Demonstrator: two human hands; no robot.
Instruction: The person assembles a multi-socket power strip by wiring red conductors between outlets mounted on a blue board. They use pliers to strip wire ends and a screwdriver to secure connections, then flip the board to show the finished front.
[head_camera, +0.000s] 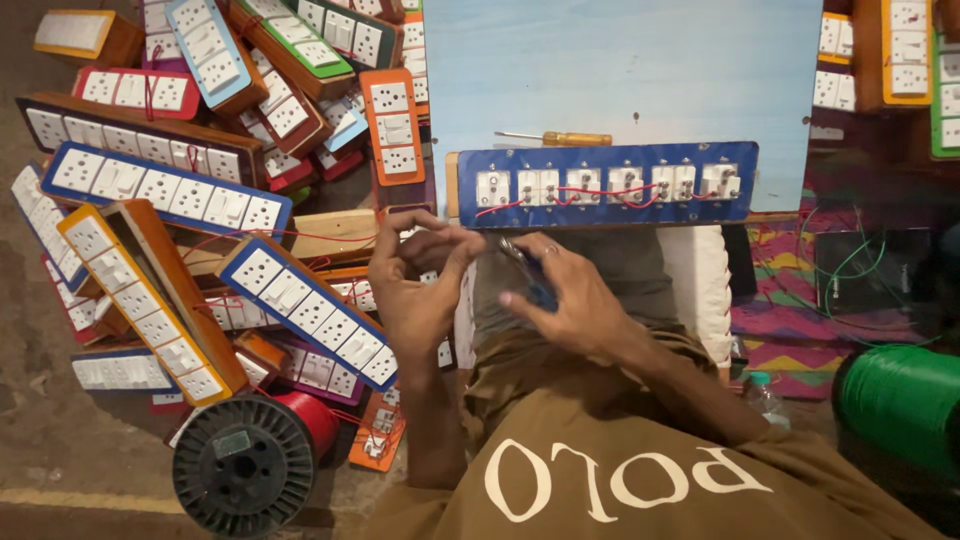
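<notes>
At the centre of the frame, your left hand (415, 285) is pinching a thin red wire, and your right hand (560, 295) is gripping blue-handled pliers (525, 265). Just above, the blue switch panel (600, 185) is lying back-up on the desk (620, 70), red wiring already linking most sockets. Finished socket boards (165, 190) are crowding the left.

Both hands (415, 290) (565, 295) close together, fingers (455, 245) curled, fingertips nearly meeting.

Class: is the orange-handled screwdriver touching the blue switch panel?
Apart. The head view shows the screwdriver lying above the blue switch panel, light-blue board visible between them.
</notes>
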